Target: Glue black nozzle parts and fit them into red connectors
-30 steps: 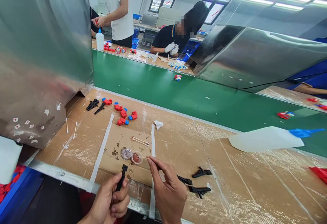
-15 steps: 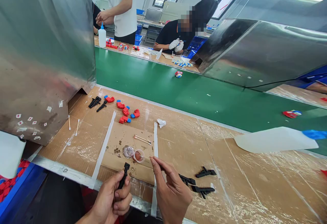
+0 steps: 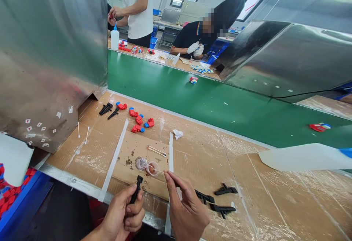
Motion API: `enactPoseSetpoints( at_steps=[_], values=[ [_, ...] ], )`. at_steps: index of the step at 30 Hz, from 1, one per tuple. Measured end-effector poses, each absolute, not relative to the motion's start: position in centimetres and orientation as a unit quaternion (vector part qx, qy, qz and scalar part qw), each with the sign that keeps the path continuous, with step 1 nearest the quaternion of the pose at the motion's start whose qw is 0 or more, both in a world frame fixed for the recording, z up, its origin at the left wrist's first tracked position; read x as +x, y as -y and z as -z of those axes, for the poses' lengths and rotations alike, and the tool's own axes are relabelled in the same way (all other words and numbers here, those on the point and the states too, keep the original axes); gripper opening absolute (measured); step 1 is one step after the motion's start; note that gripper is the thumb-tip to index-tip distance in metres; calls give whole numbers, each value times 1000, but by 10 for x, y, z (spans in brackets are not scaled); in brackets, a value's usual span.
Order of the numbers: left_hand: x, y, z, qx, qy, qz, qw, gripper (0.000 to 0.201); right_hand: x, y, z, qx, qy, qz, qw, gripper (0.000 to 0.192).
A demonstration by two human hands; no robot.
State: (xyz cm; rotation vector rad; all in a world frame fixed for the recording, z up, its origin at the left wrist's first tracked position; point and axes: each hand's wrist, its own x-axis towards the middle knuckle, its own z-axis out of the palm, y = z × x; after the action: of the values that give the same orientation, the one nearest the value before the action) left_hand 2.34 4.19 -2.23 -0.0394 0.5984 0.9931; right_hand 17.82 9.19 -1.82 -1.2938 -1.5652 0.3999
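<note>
My left hand (image 3: pixel 123 211) is closed around a black plastic toy-gun-shaped part (image 3: pixel 135 191), its blocky end pointing up. Between thumb and fingertips, my right hand (image 3: pixel 187 210) pinches a thin cotton swab (image 3: pixel 161 171). The swab's far end reaches into a small clear cup (image 3: pixel 157 174) with reddish-brown liquid. Touching the cup on its left is a clear round lid (image 3: pixel 141 163). Both rest on a stained cardboard sheet (image 3: pixel 123 171), where used cotton swabs (image 3: pixel 156 151) also lie. Several more black parts (image 3: pixel 226 189) lie right of my right hand, one partly hidden by it.
Red-and-blue toy pieces (image 3: pixel 139 120) and black parts (image 3: pixel 106 109) lie at the bench's back left. Two swabs (image 3: pixel 87 135) lie near a metal panel (image 3: pixel 55 68). A white bottle (image 3: pixel 302 156) lies at right. Beyond runs a green conveyor (image 3: pixel 165 79); two people work across it.
The whole view has shifted slightly, so the bench appears further right. Both hands keep their grips, and the swab still reaches into the cup. A co-worker's hands at the far left have moved up.
</note>
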Motion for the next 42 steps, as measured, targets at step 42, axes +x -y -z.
enactPoseSetpoints(
  at_steps=[42],
  values=[
    [24, -42, 30, -8, -271, -469, 840, 48, 152, -76, 9, -415, 702, -189, 547, 29]
  ],
)
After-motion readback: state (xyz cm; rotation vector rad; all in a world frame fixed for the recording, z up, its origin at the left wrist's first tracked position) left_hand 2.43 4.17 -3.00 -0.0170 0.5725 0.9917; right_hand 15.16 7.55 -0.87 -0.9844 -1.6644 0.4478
